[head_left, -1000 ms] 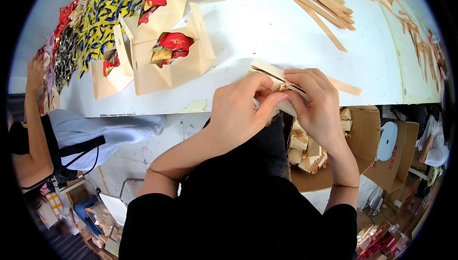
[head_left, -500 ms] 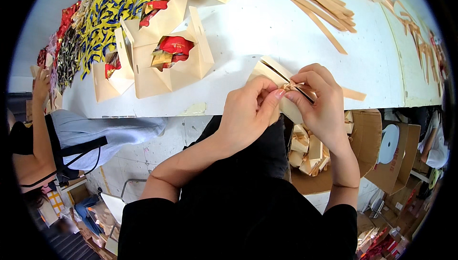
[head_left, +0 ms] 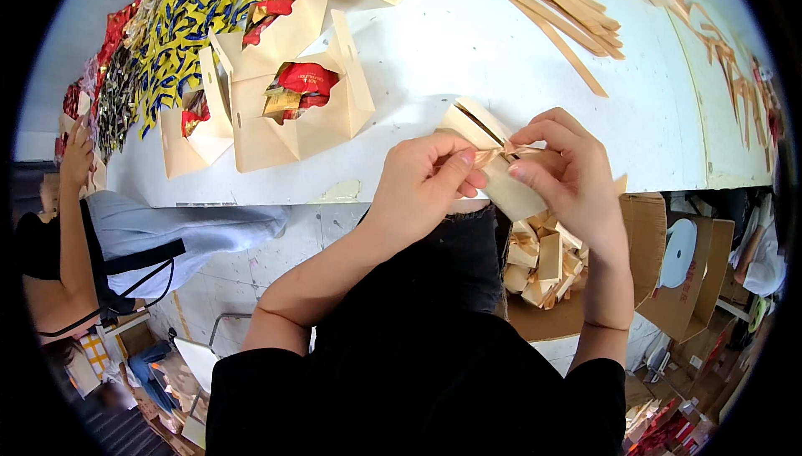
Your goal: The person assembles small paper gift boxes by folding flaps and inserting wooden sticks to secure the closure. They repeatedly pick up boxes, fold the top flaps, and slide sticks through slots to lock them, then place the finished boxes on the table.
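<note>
A small cream cardboard gift box (head_left: 514, 193) stands at the table's front edge, between my hands. A tan satin ribbon (head_left: 486, 155) is drawn together at a slot in its top. With thumb and fingertips my left hand (head_left: 420, 187) pinches one part of the ribbon, left of the box. On the other side my right hand (head_left: 565, 168) is closed in a pinch on the ribbon, close to the knot; its fingers partly hide the box. To the left, an open cream box (head_left: 251, 134) shows red and gold wrapped sweets (head_left: 307, 80) inside.
Many tan ribbon strips (head_left: 551, 5) lie at the back of the table. Yellow and blue wrapped sweets (head_left: 180, 46) are heaped at the far left. Below the table edge stands a carton (head_left: 639, 247) with finished-looking cream boxes (head_left: 547, 259). A co-worker's hand (head_left: 77, 155) is at the left.
My left hand has moved slightly left and drawn the ribbon out from the box. My right hand has shifted a little right, its fingers now further from the left ones.
</note>
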### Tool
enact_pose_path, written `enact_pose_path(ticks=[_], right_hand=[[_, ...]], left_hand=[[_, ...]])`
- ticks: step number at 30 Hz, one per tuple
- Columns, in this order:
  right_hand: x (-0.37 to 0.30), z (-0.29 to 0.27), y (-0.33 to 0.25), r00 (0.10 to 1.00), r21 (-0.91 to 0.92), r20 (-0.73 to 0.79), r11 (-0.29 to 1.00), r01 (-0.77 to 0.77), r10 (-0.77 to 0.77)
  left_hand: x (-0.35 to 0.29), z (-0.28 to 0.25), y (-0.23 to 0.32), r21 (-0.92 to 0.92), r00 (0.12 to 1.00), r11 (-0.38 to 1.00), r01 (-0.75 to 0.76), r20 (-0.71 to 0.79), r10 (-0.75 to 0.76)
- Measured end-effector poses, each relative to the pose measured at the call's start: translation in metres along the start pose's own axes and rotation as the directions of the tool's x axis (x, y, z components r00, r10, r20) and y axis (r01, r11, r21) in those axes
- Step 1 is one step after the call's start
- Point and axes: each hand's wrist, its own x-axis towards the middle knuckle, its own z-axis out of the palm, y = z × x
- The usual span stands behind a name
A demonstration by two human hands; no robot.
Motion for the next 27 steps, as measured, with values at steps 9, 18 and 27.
enact_pose_path(ticks=[9, 18, 27], right_hand=[[-0.005, 0.017, -0.018, 0.957, -0.565, -0.169, 0.818, 0.104, -0.238], [0.004, 0.058, 0.011, 0.757, -0.812, -0.393, 0.583, -0.019, -0.523], [0.011, 0.039, 0.013, 0.797, -0.433, -0.514, 0.898, 0.077, -0.317]], left_hand=[[0.005, 0.009, -0.006, 0.060, 0.992, 0.990, -0.126, 0.003, 0.126], [0.008, 0.008, -0.001, 0.116, 0.988, 0.981, -0.155, 0.017, 0.154], [-0.003, -0.010, -0.022, -0.070, 0.962, 0.988, -0.138, 0.230, 0.150]])
